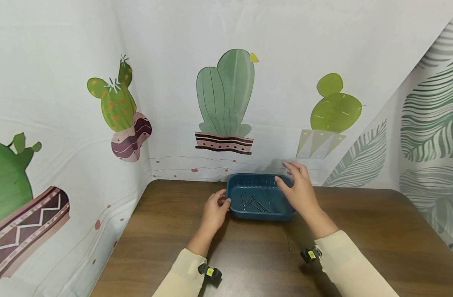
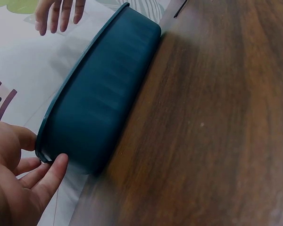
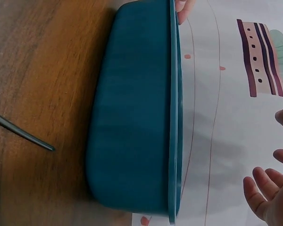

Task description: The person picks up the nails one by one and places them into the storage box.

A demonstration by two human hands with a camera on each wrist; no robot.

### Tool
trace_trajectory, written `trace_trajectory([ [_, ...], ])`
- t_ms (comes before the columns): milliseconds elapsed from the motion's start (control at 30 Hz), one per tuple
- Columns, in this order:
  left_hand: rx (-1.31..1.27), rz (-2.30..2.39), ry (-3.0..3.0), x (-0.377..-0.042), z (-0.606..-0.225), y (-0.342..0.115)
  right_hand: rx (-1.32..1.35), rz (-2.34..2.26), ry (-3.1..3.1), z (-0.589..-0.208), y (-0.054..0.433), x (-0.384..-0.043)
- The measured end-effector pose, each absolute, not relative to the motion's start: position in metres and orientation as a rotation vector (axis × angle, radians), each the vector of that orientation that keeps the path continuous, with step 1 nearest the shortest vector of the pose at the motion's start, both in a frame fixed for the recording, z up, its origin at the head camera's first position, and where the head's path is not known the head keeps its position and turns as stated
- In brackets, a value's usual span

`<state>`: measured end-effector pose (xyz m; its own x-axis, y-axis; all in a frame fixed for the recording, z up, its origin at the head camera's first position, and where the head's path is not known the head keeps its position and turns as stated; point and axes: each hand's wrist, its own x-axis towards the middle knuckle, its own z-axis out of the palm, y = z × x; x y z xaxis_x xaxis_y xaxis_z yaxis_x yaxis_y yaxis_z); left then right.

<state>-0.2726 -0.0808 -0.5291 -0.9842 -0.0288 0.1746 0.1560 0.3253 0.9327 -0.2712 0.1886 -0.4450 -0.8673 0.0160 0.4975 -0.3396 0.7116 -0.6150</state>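
Observation:
A dark teal plastic tray (image 1: pixel 261 215) sits at the back of the table, and several thin, dark nail-like metal pieces (image 1: pixel 253 202) lie on its floor. My left hand (image 1: pixel 214 209) holds the tray's left end, thumb and fingers about the rim; the left wrist view shows fingertips against the outer wall. Over the tray's right end hovers my right hand (image 1: pixel 298 190), its fingers spread and slightly bent, with nothing in them. In the right wrist view that hand (image 3: pixel 276 188) is apart from the rim. One more thin metal piece (image 1: pixel 289 241) lies on the table in front of the tray.
The brown wooden table (image 1: pixel 248 255) meets a white cloth backdrop (image 1: pixel 278 103) printed with cacti and leaves, close behind the tray. Each wrist wears a small black camera, one on the left (image 1: pixel 210 273) and one on the right (image 1: pixel 310 254).

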Motion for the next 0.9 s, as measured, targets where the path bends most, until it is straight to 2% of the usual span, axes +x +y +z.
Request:
trace_trajectory([
  [900,-0.124,-1.743,-2.412,-0.272,-0.528,-0.080,0.259,0.998,-2.489,-0.452,0.196,-0.257],
])
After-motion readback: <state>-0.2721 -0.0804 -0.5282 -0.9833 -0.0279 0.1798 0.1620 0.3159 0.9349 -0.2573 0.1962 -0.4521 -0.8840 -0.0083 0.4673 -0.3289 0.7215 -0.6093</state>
